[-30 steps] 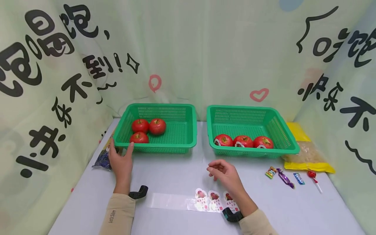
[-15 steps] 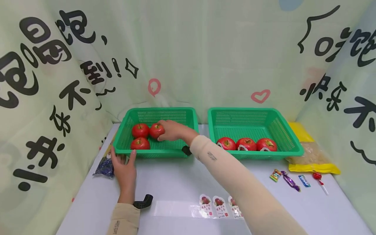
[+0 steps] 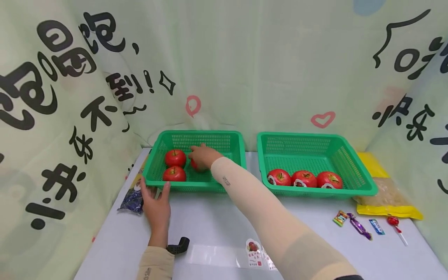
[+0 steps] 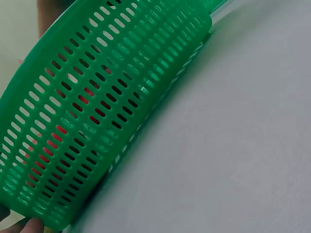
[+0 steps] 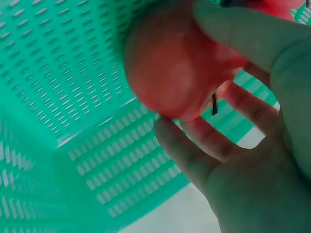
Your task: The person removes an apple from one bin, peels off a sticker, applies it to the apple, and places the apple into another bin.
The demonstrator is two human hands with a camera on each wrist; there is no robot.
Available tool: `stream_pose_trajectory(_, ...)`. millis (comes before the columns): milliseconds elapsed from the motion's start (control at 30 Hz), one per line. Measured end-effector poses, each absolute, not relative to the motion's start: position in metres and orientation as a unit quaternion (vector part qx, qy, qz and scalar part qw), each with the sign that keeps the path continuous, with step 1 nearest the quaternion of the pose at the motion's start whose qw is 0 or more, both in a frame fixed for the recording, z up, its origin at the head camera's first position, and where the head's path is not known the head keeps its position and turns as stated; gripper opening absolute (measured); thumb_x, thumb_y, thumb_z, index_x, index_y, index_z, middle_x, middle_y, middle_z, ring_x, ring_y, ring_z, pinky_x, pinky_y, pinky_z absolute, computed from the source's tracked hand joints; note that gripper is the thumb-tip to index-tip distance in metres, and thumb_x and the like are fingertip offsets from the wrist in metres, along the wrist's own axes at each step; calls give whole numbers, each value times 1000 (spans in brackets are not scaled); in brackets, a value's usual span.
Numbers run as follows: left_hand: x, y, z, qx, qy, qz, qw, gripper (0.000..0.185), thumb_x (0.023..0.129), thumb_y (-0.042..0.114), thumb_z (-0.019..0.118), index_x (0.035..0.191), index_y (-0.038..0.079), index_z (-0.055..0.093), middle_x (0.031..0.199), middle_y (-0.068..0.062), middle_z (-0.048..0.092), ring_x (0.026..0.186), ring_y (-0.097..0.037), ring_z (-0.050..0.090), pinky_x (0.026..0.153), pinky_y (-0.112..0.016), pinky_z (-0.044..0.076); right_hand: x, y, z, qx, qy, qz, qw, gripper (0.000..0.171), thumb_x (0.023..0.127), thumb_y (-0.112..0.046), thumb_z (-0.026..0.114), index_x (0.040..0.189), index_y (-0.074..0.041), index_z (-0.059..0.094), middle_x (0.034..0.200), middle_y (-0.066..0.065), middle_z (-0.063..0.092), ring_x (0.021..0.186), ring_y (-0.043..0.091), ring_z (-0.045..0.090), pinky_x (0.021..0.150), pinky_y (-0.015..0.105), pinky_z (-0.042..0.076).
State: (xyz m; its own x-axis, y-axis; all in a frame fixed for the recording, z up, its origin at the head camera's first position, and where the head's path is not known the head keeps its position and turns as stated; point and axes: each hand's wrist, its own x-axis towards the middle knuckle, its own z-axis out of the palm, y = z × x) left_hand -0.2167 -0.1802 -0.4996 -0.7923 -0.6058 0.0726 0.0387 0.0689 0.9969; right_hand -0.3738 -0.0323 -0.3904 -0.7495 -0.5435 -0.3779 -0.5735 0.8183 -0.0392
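In the left green plastic basket (image 3: 201, 133) my right hand (image 3: 205, 156) holds a red apple (image 5: 170, 68), its thumb and fingers curled round it in the right wrist view. The hand covers much of this apple in the head view. Two more red apples (image 3: 175, 158) sit to its left in the same basket. My left hand (image 3: 156, 212) grips the basket's front-left corner, thumb against the front wall, fingers at the left side. In the left wrist view only its fingertips (image 4: 31, 225) show at the basket's lower corner.
A second green basket (image 3: 297, 134) holds three stickered apples (image 3: 305, 179) along its front. Fruit stickers (image 3: 253, 252) on a clear strip lie in front, partly behind my right sleeve. Candies (image 3: 359, 226), a lollipop (image 3: 393, 221) and a yellow bag (image 3: 388, 194) lie right; a dark bag (image 3: 132, 200) left.
My right hand has gone from above the stickers into the left basket and taken hold of the rightmost apple. The left hand keeps its place at the basket corner.
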Motion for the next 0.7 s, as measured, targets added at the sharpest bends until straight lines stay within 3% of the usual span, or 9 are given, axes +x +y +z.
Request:
stream_pose_trajectory(133,-216,-179,-500,202,-691,-647,250,97,96,37,79,171,26,18,169,-18,37,153,-39,43,118,-54,45,-372,-14,-388,-243,942,-26,229,68,97,-10,74,158,-29,52,162,3,49,142,29,46,100,44,60)
stream_pose_trajectory(267,-216,-180,-501,202,-691,-647,250,97,97,38,79,171,25,18,170,-16,36,153,-38,43,118,-54,44,-371,7,-382,-224,940,-56,251,69,92,-16,80,155,-27,55,153,1,56,128,23,50,94,40,59)
stream_pose_trajectory(500,-220,-179,-500,201,-690,-649,249,97,96,43,77,171,27,18,170,-15,36,153,-36,43,119,-52,45,-346,62,-344,-250,936,-192,159,70,89,-35,72,155,-20,54,137,6,66,125,27,57,92,43,60)
stream_pose_trajectory(700,-219,-180,-499,204,-694,-644,248,96,97,43,77,171,28,19,168,-17,39,152,-37,45,117,-52,47,-263,133,-348,-242,896,-354,111,72,90,-37,74,156,-21,52,136,9,66,118,29,63,84,42,62)
